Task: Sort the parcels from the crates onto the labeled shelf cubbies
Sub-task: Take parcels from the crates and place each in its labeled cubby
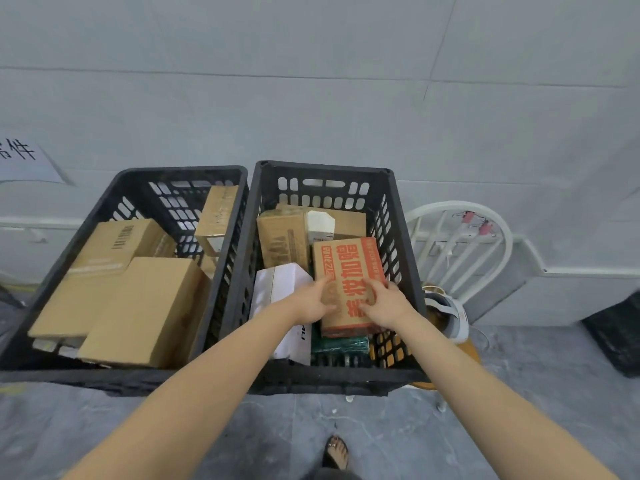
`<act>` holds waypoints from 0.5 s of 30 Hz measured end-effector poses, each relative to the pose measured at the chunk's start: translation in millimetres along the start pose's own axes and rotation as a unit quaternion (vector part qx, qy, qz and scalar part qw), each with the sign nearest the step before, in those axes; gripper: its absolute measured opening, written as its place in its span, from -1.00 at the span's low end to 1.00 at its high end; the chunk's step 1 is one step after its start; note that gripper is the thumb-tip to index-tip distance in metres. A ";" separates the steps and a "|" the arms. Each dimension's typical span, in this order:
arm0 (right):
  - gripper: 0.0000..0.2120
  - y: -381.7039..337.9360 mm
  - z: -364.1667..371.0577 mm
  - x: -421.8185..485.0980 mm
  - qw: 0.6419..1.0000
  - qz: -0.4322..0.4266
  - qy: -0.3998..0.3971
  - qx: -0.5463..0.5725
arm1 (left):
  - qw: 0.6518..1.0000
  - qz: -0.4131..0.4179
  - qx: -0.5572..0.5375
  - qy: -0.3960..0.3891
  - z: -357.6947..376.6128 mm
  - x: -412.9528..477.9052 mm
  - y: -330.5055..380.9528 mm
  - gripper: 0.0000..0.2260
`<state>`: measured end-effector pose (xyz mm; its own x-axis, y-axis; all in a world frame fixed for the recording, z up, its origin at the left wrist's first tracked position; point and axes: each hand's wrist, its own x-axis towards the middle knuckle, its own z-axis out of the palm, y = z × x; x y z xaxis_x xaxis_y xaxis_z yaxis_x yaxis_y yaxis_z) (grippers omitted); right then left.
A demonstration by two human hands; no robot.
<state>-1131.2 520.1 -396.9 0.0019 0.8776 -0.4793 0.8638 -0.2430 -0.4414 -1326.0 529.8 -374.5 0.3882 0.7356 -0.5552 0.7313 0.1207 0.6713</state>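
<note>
Though blurred, carton [349, 268] seemingly in crate [325, 167]

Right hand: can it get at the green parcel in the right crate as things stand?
Probably not. The green parcel lies under the red-printed box, only its near edge showing, and the right hand and left hand both grip that box. Lift it out first.

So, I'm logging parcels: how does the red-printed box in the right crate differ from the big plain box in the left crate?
The red-printed box carries red lettering; the plain box none. The red-printed box looks narrower than the plain box. The left hand and right hand hold the red-printed box; no hand touches the plain box. Both are cardboard.
</note>
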 end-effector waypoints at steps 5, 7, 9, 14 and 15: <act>-0.44 -0.6 -2.2 -3.7 0.999 -0.030 0.034 0.005 | 1.000 0.002 -0.016 0.018 -5.2 6.9 2.2 -0.29; -0.45 -5.3 -9.2 -9.0 0.998 -0.041 0.056 0.012 | 0.999 0.018 0.004 0.045 -9.7 4.3 2.9 -0.32; -0.44 -12.2 -19.1 -17.8 0.994 -0.058 0.093 0.017 | 0.996 0.039 0.034 0.076 -13.9 -1.9 6.3 -0.35; -0.45 -34.2 -52.9 -47.2 0.975 -0.110 0.182 0.067 | 0.976 0.104 0.034 0.186 -35.1 -28.5 32.0 -0.42; -0.45 -40.0 -61.2 -53.2 0.968 -0.126 0.199 0.085 | 0.971 0.122 0.029 0.206 -41.7 -36.6 39.7 -0.43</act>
<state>-1135.0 508.4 -307.3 0.0252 0.9994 -0.0246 0.7671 -0.0351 -0.6406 -1334.5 535.4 -307.1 0.3049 0.9432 -0.1319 0.6805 -0.1188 0.7231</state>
